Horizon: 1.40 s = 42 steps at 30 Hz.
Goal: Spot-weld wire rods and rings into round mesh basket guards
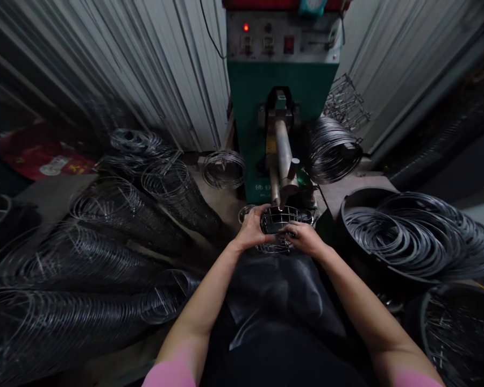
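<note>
A small round wire basket frame sits under the electrode tips of a green spot welding machine. My left hand curves around the frame's left side, thumb and fingers gripping its wires. At the right side, my right hand is closed with its fingertips at the frame's wires. Whether those fingers also pinch a separate small wire is too dark to make out. Parts of the frame are hidden behind both hands.
Long stacks of wire frames fill the left side. A coil of wire rings hangs right of the machine. To the right stand a black tub heaped with wire rings and a second tub with short wire pieces. The control panel shows a red light.
</note>
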Available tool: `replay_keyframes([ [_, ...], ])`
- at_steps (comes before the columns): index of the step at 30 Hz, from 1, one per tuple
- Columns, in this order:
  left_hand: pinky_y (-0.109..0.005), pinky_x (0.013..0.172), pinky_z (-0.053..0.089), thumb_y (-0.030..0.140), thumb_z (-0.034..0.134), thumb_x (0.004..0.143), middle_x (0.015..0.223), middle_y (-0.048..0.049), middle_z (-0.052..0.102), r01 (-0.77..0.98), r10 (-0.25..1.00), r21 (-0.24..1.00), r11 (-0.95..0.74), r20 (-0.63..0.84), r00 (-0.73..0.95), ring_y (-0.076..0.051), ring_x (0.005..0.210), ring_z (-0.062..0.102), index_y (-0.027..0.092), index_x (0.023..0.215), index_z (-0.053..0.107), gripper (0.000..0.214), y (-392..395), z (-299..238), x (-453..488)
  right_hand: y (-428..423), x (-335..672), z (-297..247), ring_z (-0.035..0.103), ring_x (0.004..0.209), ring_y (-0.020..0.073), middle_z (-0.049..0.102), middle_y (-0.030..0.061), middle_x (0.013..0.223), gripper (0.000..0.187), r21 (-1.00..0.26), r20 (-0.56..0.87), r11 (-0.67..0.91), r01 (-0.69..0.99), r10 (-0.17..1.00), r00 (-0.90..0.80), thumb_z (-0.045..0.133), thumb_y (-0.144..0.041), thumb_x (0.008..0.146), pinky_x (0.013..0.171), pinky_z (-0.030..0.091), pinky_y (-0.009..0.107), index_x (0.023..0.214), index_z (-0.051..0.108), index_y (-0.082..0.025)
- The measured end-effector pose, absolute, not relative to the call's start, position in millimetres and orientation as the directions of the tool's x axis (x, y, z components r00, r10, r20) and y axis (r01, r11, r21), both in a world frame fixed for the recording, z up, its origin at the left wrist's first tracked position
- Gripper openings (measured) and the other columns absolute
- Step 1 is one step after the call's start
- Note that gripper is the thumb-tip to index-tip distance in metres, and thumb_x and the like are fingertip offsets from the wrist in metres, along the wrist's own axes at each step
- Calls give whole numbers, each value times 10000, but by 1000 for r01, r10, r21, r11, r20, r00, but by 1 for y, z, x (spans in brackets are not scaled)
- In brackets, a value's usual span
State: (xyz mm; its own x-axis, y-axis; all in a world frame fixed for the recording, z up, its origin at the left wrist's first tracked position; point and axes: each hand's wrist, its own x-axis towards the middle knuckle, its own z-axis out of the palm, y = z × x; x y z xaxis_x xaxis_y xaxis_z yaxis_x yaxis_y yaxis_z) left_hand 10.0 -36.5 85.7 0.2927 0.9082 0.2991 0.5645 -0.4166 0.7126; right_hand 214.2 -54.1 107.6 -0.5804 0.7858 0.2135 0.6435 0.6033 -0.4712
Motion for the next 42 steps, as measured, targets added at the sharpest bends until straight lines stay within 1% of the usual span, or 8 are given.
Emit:
replay_keyframes([
  [6, -394, 992, 382, 339, 801, 501, 1184, -61, 443, 549, 875, 686, -477, 307, 376, -236, 1135, 457, 236, 1008, 599, 555, -35, 88, 9, -52, 214, 112, 626, 788, 154, 658, 64, 885, 151, -434, 184, 607, 666, 783, -594, 567, -204, 817, 692, 458, 235, 930, 662, -173],
  [14, -372, 1043, 344, 304, 793, 530, 1248, -76, 391, 535, 900, 734, -418, 257, 351, -232, 1201, 422, 241, 1115, 596, 620, -25, 90, 8, -42, 211, 119, 630, 815, 166, 666, 63, 907, 150, -421, 191, 586, 692, 803, -564, 564, -187, 809, 691, 453, 244, 913, 672, -187],
  [26, -395, 1030, 352, 315, 801, 515, 1205, -52, 435, 552, 922, 740, -384, 277, 271, -231, 1161, 450, 266, 1086, 621, 601, -14, 90, 14, -36, 206, 112, 629, 854, 185, 665, 66, 940, 154, -452, 227, 488, 747, 872, -433, 565, -180, 801, 745, 469, 274, 912, 671, -199],
  [31, -404, 1005, 369, 354, 806, 514, 1176, -65, 453, 550, 924, 745, -377, 267, 272, -233, 1133, 464, 245, 1091, 620, 616, -6, 89, 15, -42, 213, 114, 601, 876, 189, 627, 72, 1009, 298, -666, 369, 392, 635, 913, -176, 617, -292, 750, 762, 476, 303, 1037, 612, -211],
  [33, -427, 1016, 346, 364, 806, 515, 1199, -70, 446, 573, 919, 719, -393, 294, 262, -251, 1161, 440, 259, 1091, 623, 613, -7, 90, 16, -55, 226, 98, 599, 764, 184, 636, 65, 875, 348, -829, 294, 224, 513, 954, 59, 609, -399, 737, 684, 488, 306, 1003, 592, -177],
  [35, -448, 1025, 323, 373, 802, 520, 1234, -74, 430, 599, 921, 700, -389, 313, 231, -268, 1190, 415, 267, 1091, 624, 607, -8, 90, 17, -73, 240, 70, 579, 633, 164, 619, 43, 740, 369, -944, 89, 13, 329, 972, 218, 548, -472, 746, 593, 484, 297, 941, 573, -159],
  [38, -433, 1010, 346, 372, 793, 529, 1239, -71, 426, 604, 936, 717, -349, 300, 185, -260, 1180, 429, 267, 1099, 619, 604, -4, 89, 17, -108, 255, 19, 597, 655, 173, 628, 55, 775, 377, -970, -83, -134, 202, 967, 241, 491, -489, 738, 631, 502, 325, 935, 546, -173],
  [42, -429, 997, 366, 344, 787, 529, 1206, -69, 441, 613, 949, 727, -310, 273, 156, -258, 1171, 443, 248, 1088, 625, 590, 7, 88, 17, -145, 261, -24, 617, 845, 215, 641, 73, 866, 366, -920, -22, -131, 370, 958, 285, 477, -447, 756, 803, 484, 391, 1033, 500, -208],
])
